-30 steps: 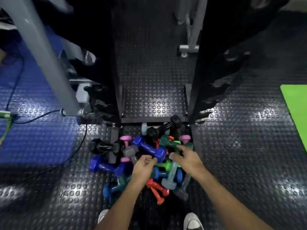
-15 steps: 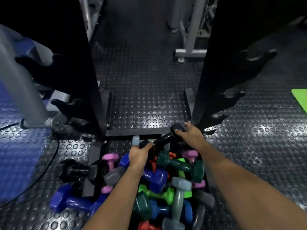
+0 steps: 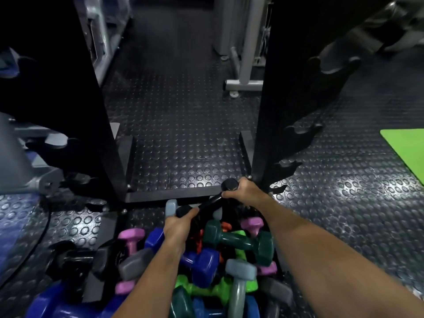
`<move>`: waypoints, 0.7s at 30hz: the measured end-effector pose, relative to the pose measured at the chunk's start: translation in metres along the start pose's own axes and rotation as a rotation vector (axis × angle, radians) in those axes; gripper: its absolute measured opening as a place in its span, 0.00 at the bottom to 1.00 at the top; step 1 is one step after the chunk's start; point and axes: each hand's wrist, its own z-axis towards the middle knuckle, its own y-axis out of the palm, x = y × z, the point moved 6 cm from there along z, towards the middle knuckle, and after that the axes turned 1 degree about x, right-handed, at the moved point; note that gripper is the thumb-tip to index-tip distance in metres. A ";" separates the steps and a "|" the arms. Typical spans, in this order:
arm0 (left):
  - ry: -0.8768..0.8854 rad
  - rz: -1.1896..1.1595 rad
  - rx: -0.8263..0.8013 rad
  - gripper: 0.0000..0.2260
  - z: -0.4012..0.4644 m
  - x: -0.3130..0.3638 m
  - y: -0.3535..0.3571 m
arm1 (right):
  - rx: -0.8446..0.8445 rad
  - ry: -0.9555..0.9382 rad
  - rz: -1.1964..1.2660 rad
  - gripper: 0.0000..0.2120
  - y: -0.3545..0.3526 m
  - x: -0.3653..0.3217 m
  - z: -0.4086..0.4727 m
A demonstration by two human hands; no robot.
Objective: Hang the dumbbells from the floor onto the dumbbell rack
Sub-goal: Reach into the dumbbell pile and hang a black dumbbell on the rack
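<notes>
Hands on black dumbbell (image 3: 211, 200): left hand (image 3: 177, 226) grip curled round near end, right hand (image 3: 246, 192) grip wrapped round far end, above coloured pile (image 3: 220, 260), beside rack (image 3: 284, 111).

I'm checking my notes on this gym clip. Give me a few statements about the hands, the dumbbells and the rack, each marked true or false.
1. Both hands grip the black dumbbell. True: the left hand holds its near end, the right hand its far end.
2. The green mat lies left of the dumbbell rack. False: it lies to the right.
3. A dark green dumbbell lies in the pile. True.
4. The pile sits on a wooden table. False: it lies on the studded floor.
</notes>
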 end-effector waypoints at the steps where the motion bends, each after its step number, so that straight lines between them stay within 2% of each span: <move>1: -0.002 -0.007 0.007 0.13 -0.001 0.001 0.000 | -0.001 -0.007 0.001 0.37 0.000 0.001 0.002; 6: 0.015 0.011 0.070 0.14 -0.002 0.003 -0.003 | 0.022 -0.027 -0.046 0.28 -0.004 -0.003 -0.004; 10: 0.056 0.112 0.114 0.18 -0.014 0.003 -0.007 | 0.068 -0.035 -0.073 0.20 -0.010 0.002 -0.032; 11: 0.086 0.145 0.117 0.18 -0.018 0.007 -0.007 | 0.110 -0.025 -0.075 0.20 -0.010 0.009 -0.043; 14: 0.196 0.280 0.100 0.17 -0.032 0.024 -0.006 | 0.268 0.035 -0.011 0.29 -0.010 0.035 -0.087; 18: 0.292 0.327 0.062 0.14 -0.045 0.038 0.001 | 0.447 0.058 0.058 0.24 -0.019 0.042 -0.125; 21: 0.334 0.324 0.029 0.18 -0.052 0.046 0.014 | 0.567 0.072 0.053 0.18 -0.038 0.033 -0.137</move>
